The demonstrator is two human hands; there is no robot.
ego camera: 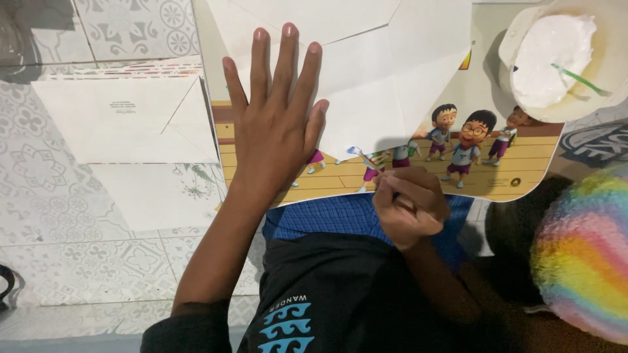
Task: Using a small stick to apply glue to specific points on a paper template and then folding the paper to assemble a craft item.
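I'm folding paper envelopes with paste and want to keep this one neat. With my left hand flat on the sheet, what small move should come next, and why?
Probably bring the right hand up to the folded white paper. The left hand lies flat on it, pinning it over the cartoon board, while the right is curled at the board's near edge, apparently gripping something thin. The paste bowl sits beyond.

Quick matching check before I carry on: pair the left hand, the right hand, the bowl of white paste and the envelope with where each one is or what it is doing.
1. left hand
2. right hand
3. bowl of white paste
4. envelope

A. top right corner, green stick in it
B. flat, fingers spread, pressing on white paper
C. on the tiled floor at left
D. closed around something thin at the cartoon board's near edge

Pairs: 1-B, 2-D, 3-A, 4-C
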